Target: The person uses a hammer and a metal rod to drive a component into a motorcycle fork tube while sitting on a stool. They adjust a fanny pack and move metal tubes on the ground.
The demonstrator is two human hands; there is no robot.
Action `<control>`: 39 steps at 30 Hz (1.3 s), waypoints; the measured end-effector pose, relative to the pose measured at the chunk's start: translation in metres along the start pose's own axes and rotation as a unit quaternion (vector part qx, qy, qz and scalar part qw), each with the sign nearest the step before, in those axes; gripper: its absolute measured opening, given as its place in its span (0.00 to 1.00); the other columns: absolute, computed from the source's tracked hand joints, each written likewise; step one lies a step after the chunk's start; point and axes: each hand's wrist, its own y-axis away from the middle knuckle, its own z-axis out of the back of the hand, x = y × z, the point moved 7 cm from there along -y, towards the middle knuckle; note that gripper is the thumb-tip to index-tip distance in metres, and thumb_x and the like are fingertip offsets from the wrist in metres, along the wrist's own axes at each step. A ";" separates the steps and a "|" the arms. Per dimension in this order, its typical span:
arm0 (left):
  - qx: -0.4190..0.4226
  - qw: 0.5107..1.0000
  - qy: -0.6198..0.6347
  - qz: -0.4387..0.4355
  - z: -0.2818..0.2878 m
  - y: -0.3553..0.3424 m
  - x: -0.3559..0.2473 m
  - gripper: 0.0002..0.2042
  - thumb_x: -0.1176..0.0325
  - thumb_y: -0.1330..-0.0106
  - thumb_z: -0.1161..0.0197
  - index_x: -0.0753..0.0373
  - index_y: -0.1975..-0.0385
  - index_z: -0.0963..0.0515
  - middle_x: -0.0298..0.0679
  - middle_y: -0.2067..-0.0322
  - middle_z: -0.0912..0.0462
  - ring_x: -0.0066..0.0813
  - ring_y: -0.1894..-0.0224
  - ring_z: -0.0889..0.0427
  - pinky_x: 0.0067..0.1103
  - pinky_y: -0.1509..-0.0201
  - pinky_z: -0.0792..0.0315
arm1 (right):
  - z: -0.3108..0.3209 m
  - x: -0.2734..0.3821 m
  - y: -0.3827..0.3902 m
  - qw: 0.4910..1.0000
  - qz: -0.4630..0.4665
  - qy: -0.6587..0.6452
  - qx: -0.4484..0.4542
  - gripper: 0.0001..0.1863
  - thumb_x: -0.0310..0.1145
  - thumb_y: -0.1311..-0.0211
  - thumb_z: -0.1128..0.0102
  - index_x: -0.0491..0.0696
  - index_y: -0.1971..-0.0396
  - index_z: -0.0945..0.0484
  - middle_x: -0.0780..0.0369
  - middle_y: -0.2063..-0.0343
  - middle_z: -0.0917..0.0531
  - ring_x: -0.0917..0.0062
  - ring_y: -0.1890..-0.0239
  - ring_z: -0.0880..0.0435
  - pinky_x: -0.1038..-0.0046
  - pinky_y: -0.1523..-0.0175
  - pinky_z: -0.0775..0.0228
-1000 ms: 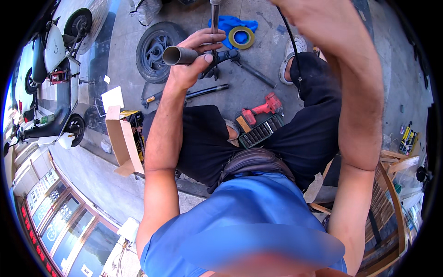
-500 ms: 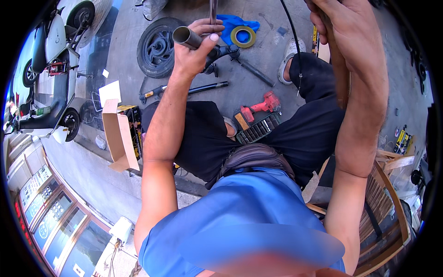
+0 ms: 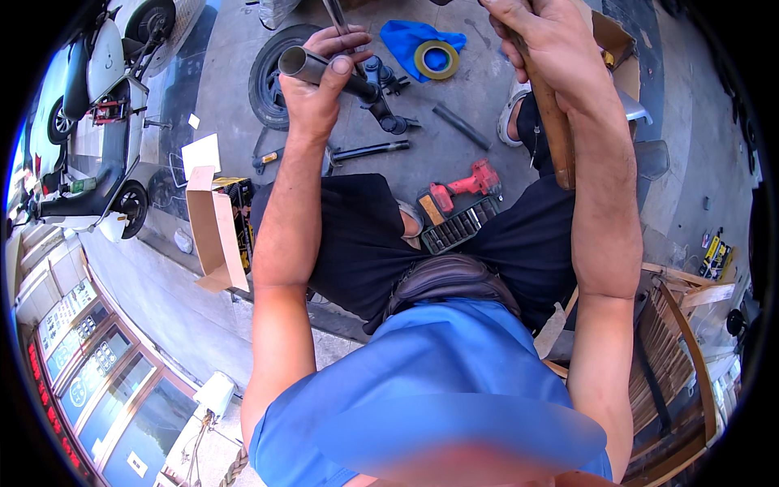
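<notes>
My left hand (image 3: 315,93) is closed around a dark metal steering tube (image 3: 302,65), its open end tilted toward me. The tube runs into a black fork assembly (image 3: 380,101) beyond the hand. Between the same hand's fingers stands a slim metal rod (image 3: 335,15), its upper end cut off by the view's edge. My right hand (image 3: 545,50), raised at the upper right, grips a wooden handle (image 3: 558,146). A dark head (image 3: 441,2) shows at the top edge, apparently a hammer's; its join to the handle is hidden.
On the floor lie a wheel (image 3: 272,77), yellow tape (image 3: 436,60) on a blue cloth (image 3: 402,40), and black tubes (image 3: 461,126). A red impact driver (image 3: 466,187) and a socket set (image 3: 461,227) sit between my legs. Left is an open cardboard box (image 3: 213,231); scooters (image 3: 114,138) stand beyond.
My right hand has swung left with the wooden handle, and a dark head now shows at the top. My left hand shifted slightly left; the fork assembly turned. The hanging black cable has left its earlier place.
</notes>
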 end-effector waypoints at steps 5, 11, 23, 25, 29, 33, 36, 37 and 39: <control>0.104 0.991 0.035 0.071 -0.007 -0.015 0.014 0.34 0.46 0.38 0.30 0.79 0.51 0.20 0.60 0.44 0.23 0.56 0.42 0.18 0.42 0.39 0.19 | -0.001 0.000 -0.002 1.000 -0.024 0.001 -0.002 0.17 0.38 0.25 0.40 0.40 0.47 0.22 0.71 0.80 0.28 0.87 0.82 0.32 0.79 0.79 0.39; 0.178 0.976 0.048 0.119 -0.016 -0.014 0.030 0.34 0.46 0.40 0.30 0.80 0.53 0.21 0.56 0.48 0.23 0.52 0.43 0.18 0.41 0.36 0.21 | 0.006 -0.008 -0.007 1.000 -0.011 0.004 0.019 0.19 0.39 0.26 0.39 0.41 0.44 0.23 0.71 0.80 0.28 0.87 0.82 0.31 0.80 0.78 0.39; 0.200 0.973 0.040 0.108 -0.018 -0.015 0.030 0.25 0.55 0.38 0.29 0.75 0.54 0.17 0.51 0.47 0.20 0.41 0.48 0.14 0.33 0.39 0.20 | 0.008 0.011 -0.001 1.000 -0.015 -0.014 0.011 0.20 0.39 0.25 0.39 0.42 0.42 0.23 0.71 0.80 0.28 0.89 0.82 0.32 0.82 0.79 0.40; 0.177 0.977 0.057 0.108 -0.018 -0.013 0.029 0.24 0.56 0.38 0.30 0.75 0.54 0.17 0.51 0.47 0.20 0.40 0.48 0.14 0.32 0.39 0.20 | 0.007 0.002 -0.008 1.000 -0.012 0.002 0.011 0.20 0.39 0.25 0.39 0.42 0.42 0.23 0.71 0.80 0.28 0.88 0.82 0.32 0.82 0.79 0.40; 0.189 0.972 0.057 0.126 -0.021 -0.016 0.032 0.24 0.56 0.38 0.30 0.74 0.54 0.18 0.50 0.48 0.19 0.40 0.49 0.13 0.31 0.39 0.19 | 0.006 0.016 0.002 1.000 -0.011 -0.001 0.007 0.20 0.40 0.25 0.39 0.42 0.43 0.23 0.72 0.82 0.29 0.88 0.84 0.32 0.82 0.80 0.40; 0.196 0.972 0.031 0.129 -0.020 -0.015 0.027 0.24 0.56 0.38 0.30 0.74 0.55 0.17 0.49 0.48 0.19 0.39 0.50 0.13 0.31 0.40 0.19 | 0.000 0.013 -0.001 1.000 -0.015 -0.016 0.016 0.20 0.40 0.25 0.39 0.42 0.43 0.22 0.72 0.82 0.29 0.88 0.85 0.33 0.82 0.81 0.41; 0.197 0.971 0.030 0.134 -0.021 -0.015 0.027 0.23 0.56 0.38 0.30 0.74 0.55 0.17 0.49 0.48 0.18 0.39 0.50 0.13 0.31 0.40 0.19 | 0.000 0.011 -0.002 0.996 -0.090 0.019 -0.019 0.20 0.40 0.25 0.39 0.42 0.43 0.22 0.72 0.83 0.29 0.88 0.85 0.33 0.82 0.82 0.41; 0.196 0.971 0.033 0.132 -0.021 -0.014 0.028 0.23 0.56 0.38 0.30 0.74 0.55 0.17 0.49 0.48 0.18 0.39 0.50 0.13 0.31 0.40 0.19 | 0.001 0.014 -0.002 0.995 -0.096 0.023 -0.026 0.20 0.40 0.25 0.39 0.43 0.43 0.22 0.72 0.83 0.29 0.89 0.85 0.33 0.82 0.82 0.41; 0.197 0.972 0.038 0.123 -0.021 -0.017 0.026 0.23 0.56 0.38 0.30 0.73 0.56 0.17 0.49 0.48 0.19 0.38 0.50 0.13 0.31 0.40 0.19 | 0.003 0.022 0.001 0.996 -0.081 0.017 -0.028 0.19 0.39 0.25 0.39 0.43 0.43 0.22 0.72 0.83 0.29 0.89 0.85 0.33 0.82 0.82 0.42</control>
